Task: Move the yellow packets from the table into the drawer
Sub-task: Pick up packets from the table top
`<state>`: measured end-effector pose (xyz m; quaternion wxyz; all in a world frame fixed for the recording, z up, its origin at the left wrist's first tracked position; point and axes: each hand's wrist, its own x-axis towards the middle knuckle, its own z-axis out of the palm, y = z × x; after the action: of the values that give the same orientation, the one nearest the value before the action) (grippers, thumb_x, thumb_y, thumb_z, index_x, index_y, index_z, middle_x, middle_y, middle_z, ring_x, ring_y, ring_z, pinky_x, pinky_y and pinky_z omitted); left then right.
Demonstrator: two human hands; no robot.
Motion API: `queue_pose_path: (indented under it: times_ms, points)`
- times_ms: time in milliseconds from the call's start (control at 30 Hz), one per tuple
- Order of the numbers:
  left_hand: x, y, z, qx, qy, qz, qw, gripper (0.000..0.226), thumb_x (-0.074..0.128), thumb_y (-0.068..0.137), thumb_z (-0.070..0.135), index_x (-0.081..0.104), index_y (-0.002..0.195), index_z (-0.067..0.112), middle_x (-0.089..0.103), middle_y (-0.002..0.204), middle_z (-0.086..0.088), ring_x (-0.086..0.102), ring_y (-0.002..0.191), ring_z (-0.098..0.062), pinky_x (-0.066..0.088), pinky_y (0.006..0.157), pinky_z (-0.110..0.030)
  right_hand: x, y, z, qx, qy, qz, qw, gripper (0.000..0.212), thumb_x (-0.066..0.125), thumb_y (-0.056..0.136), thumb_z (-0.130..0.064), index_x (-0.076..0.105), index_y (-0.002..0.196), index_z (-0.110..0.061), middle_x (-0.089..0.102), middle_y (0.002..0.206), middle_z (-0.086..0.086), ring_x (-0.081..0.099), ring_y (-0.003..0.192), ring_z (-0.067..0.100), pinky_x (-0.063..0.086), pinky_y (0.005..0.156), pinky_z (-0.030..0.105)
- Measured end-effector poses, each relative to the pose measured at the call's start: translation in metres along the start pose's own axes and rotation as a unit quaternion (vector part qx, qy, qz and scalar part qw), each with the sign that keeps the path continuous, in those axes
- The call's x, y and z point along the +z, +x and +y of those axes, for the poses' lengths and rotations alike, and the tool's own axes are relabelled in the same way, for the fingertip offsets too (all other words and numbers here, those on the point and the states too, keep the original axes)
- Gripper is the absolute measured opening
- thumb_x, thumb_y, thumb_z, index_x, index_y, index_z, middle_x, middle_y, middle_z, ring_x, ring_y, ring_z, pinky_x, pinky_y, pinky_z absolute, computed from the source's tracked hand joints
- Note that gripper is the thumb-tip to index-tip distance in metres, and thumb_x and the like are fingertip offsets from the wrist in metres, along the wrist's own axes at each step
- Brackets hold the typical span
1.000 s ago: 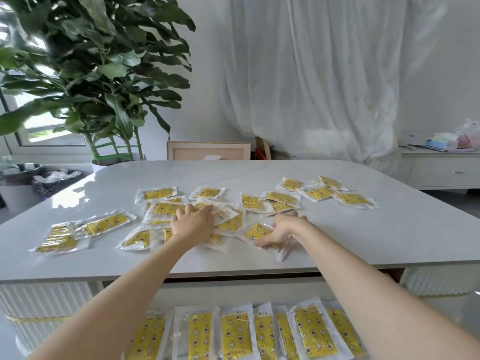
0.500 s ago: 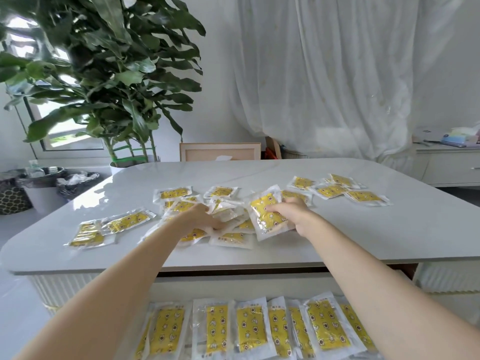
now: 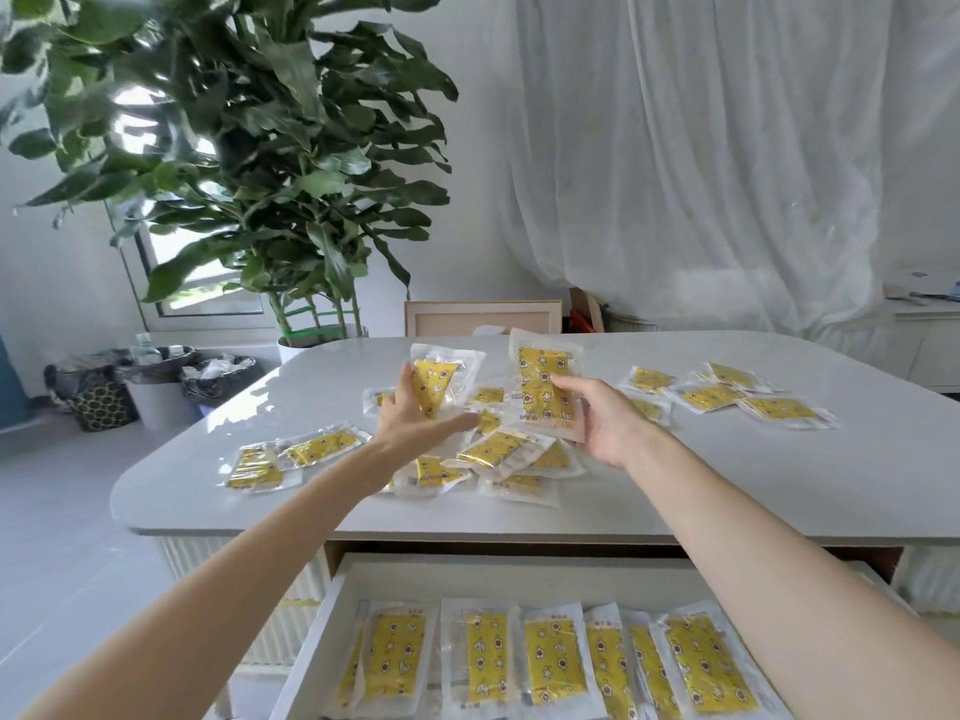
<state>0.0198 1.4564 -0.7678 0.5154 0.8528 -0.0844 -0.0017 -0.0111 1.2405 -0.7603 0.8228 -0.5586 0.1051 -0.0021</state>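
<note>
Both hands are raised above the white table [image 3: 675, 501], each with a clear-wrapped yellow packet. My left hand [image 3: 410, 423] holds one packet [image 3: 441, 379] upright between thumb and fingers. My right hand [image 3: 605, 423] grips a second packet [image 3: 543, 387], also upright. Several more yellow packets lie scattered on the table: a loose heap [image 3: 498, 452] under my hands, two at the left [image 3: 291, 454], several at the right [image 3: 727, 394]. Below the table's front edge the white drawer [image 3: 519, 569] stands open, with a row of several packets [image 3: 550, 659] lying side by side in it.
A large potted plant [image 3: 249, 163] stands behind the table's left corner. Bins and a bag [image 3: 150, 387] sit on the floor at the left. A wooden-framed chair back [image 3: 483, 317] is at the far side. A white curtain and a low cabinet [image 3: 930, 335] are at the right.
Both hands have risen off the table, each lifting a packet from the heap. The right packet now stands upright. The camera has tilted so more of the drawer shows.
</note>
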Motion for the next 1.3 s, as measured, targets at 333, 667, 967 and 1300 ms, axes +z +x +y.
queue_pose_path:
  times_ms: [333, 667, 967, 1300]
  points:
    - [-0.025, -0.022, -0.019, -0.040, -0.171, 0.022, 0.984, 0.013, 0.041, 0.101, 0.015, 0.050, 0.107, 0.007, 0.061, 0.103, -0.013, 0.063, 0.094, -0.029, 0.046, 0.099, -0.042, 0.038, -0.016, 0.001, -0.019, -0.058, -0.100, 0.993, 0.033, 0.070, 0.082, -0.012, 0.062, 0.113, -0.004, 0.067, 0.114, 0.016, 0.069, 0.090, 0.028, 0.057, 0.077, 0.043]
    - [-0.031, -0.042, -0.017, -0.017, -0.270, -0.025, 0.962, 0.009, 0.062, 0.090, 0.017, 0.062, 0.099, 0.015, 0.070, 0.100, -0.007, 0.066, 0.089, -0.019, 0.055, 0.084, -0.034, 0.067, -0.017, 0.026, -0.044, -0.126, -0.024, 0.991, 0.017, 0.078, 0.075, -0.015, 0.067, 0.088, -0.010, 0.072, 0.099, 0.015, 0.068, 0.092, 0.032, 0.050, 0.090, 0.055]
    - [-0.028, -0.037, -0.025, -0.006, -0.201, -0.072, 0.977, 0.025, 0.055, 0.095, 0.023, 0.063, 0.117, 0.017, 0.070, 0.107, -0.002, 0.066, 0.098, -0.018, 0.051, 0.091, -0.030, 0.063, -0.012, 0.038, -0.050, -0.108, -0.056, 0.991, 0.011, 0.068, 0.086, -0.013, 0.058, 0.089, -0.017, 0.067, 0.107, 0.010, 0.062, 0.099, 0.025, 0.050, 0.082, 0.038]
    - [-0.082, 0.000, -0.096, -0.049, 0.284, 0.168, 0.943, 0.043, 0.041, 0.098, 0.027, 0.040, 0.140, 0.025, 0.038, 0.146, -0.010, 0.030, 0.135, -0.033, 0.031, 0.108, -0.044, 0.055, 0.003, 0.046, -0.042, -0.078, 0.034, 0.995, 0.008, 0.065, 0.087, -0.005, 0.058, 0.088, -0.010, 0.068, 0.094, 0.013, 0.065, 0.088, 0.029, 0.054, 0.082, 0.049]
